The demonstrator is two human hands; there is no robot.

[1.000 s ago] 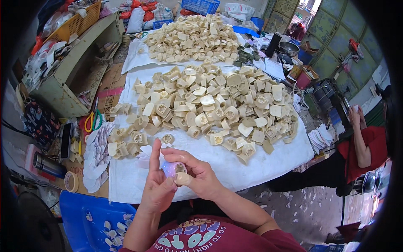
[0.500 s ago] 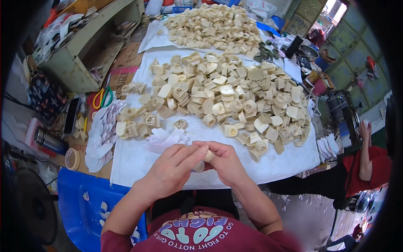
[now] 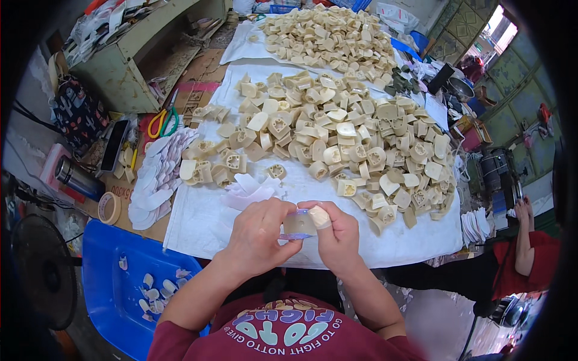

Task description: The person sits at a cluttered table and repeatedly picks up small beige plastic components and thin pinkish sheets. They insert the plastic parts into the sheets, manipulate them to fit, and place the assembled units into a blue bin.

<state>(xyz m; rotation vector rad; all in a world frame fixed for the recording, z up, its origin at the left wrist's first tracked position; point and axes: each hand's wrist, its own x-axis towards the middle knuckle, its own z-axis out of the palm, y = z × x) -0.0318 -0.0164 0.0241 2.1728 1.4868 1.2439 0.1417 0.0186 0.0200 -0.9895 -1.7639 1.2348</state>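
My left hand (image 3: 260, 236) and my right hand (image 3: 338, 236) meet above the table's near edge, both closed on one small beige plastic shoe heel (image 3: 299, 224). A pale purple strip shows along the heel's upper and lower edges. My left fingers and thumb pinch its left end, and my right hand grips its right end. The right thumb wears a beige tape wrap (image 3: 320, 217). Just beyond my left hand lie white cut pieces (image 3: 248, 191). A large pile of similar beige heels (image 3: 346, 129) spreads past my hands, some showing hollow ribbed undersides.
Stacked white cut-outs (image 3: 153, 180), scissors (image 3: 164, 121) and a tape roll (image 3: 109, 208) lie at the left. Below them, a blue tub (image 3: 108, 265) holds several small pieces. A second heel pile (image 3: 328, 42) lies farther back. A person in red (image 3: 533, 256) is at the right.
The heel has been turned between my hands so its broad side and purple edges show. My fingers have spread apart along it. The view has shifted slightly, and more of the tub's contents show.
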